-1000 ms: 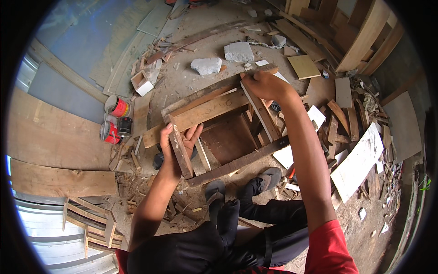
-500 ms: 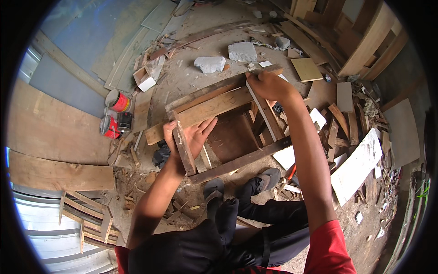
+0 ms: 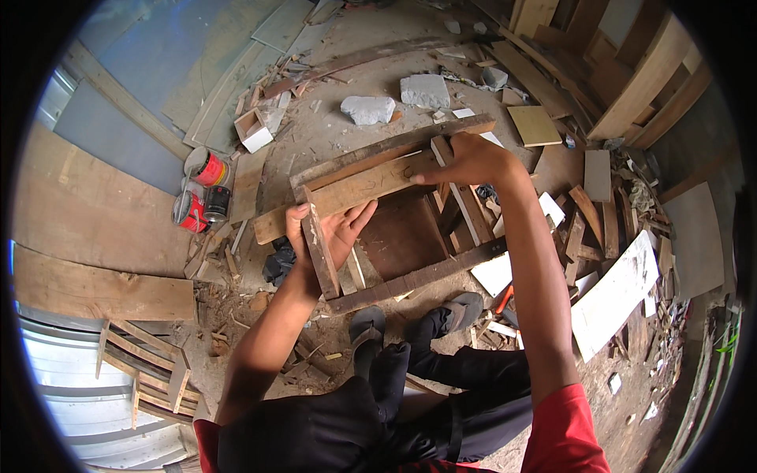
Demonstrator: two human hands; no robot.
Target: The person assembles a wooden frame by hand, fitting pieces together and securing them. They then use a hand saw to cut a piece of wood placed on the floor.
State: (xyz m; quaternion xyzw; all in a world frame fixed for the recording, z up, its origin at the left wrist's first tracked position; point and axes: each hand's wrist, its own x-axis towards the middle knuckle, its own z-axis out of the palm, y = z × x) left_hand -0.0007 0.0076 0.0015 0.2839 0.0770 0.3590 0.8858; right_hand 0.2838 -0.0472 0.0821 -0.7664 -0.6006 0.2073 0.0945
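A rectangular wooden frame (image 3: 418,273) of dark, worn strips is held up in front of me, tilted, above my feet. My left hand (image 3: 335,234) is closed round its left end piece, thumb outside and fingers inside the opening. A lighter wooden board (image 3: 363,188) with pencil-like marks lies along the inside of the far rail, and its left end sticks out past the frame. My right hand (image 3: 475,163) is closed over the frame's far right corner by the crosspiece. Its thumb reaches onto the board's right end; its other fingers are mostly hidden.
Wood scraps (image 3: 587,217) and a white panel (image 3: 615,292) litter the floor at right. Paint cans (image 3: 206,167) stand at left. Concrete chunks (image 3: 426,91) lie beyond the frame. Planks (image 3: 643,75) lean at the far right. A slatted wooden piece (image 3: 150,366) is at lower left.
My right thumb has moved from the far rail down onto the board, and the right hand has shifted slightly nearer. The board's marked face shows more now. My left hand keeps its hold.
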